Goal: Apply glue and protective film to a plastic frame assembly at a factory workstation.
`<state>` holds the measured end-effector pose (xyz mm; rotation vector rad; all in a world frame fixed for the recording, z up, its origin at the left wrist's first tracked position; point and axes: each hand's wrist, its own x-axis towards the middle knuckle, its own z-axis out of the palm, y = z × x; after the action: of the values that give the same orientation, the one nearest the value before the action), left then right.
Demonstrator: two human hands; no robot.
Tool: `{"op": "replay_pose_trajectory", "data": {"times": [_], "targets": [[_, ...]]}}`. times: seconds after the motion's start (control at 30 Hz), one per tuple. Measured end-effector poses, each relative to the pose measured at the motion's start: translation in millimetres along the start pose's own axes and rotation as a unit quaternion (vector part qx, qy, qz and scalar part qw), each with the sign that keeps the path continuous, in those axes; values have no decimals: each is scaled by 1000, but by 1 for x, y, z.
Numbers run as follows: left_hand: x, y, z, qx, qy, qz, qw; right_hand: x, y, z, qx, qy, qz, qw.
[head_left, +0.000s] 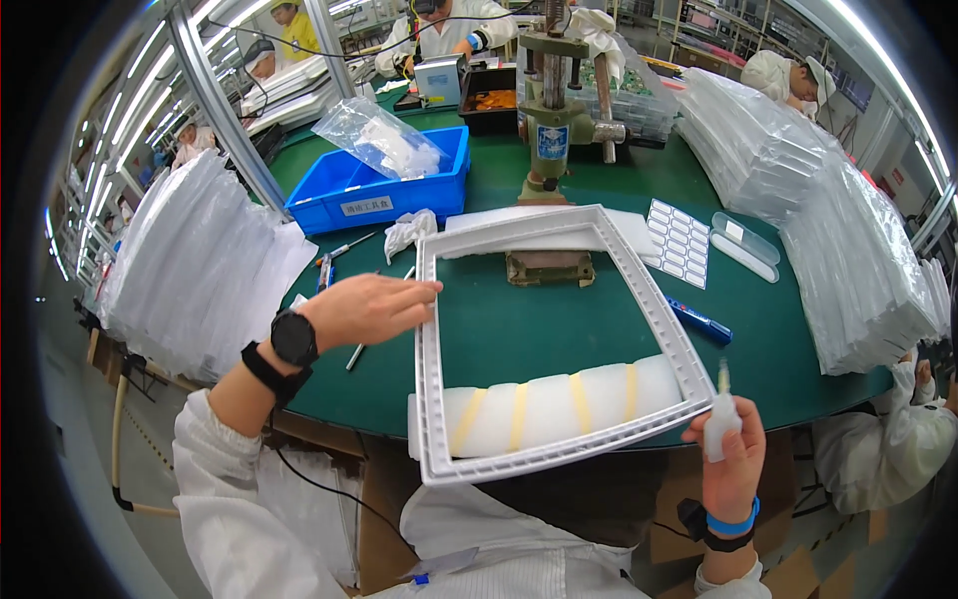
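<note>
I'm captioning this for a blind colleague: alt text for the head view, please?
A person's left hand touches a white rectangular frame over a green worktable, while the right hand holds a small white bottle, tip up, beside the frame's near right corner. White foam lies beneath.

Blue bin (424, 196), toward the counter's (529, 329) far-left corner: white label (366, 207) on front wall, one line of dark characters. Press (554, 90), toward far edge: blue-and-white plate (552, 142), print too small to read.
</note>
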<state>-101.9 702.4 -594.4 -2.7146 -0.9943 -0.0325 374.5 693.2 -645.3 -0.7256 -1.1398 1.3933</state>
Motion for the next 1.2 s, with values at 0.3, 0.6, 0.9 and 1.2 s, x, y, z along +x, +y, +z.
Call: {"op": "replay_pose_trajectory", "data": {"times": [0.3, 0.6, 0.9, 1.2], "targets": [[27, 68, 4, -104, 158, -264, 946, -3, -2, 18, -72, -167, 176, 967], [64, 206, 26, -141, 244, -379, 882, 18, -2, 42, -271, -276, 78, 919], [62, 203, 33, -162, 264, -378, 872, 35, -19, 65, -379, -311, 65, 869], [64, 200, 33, -156, 253, -378, 877, 48, -49, 103, -507, -371, -1, 778]]}}
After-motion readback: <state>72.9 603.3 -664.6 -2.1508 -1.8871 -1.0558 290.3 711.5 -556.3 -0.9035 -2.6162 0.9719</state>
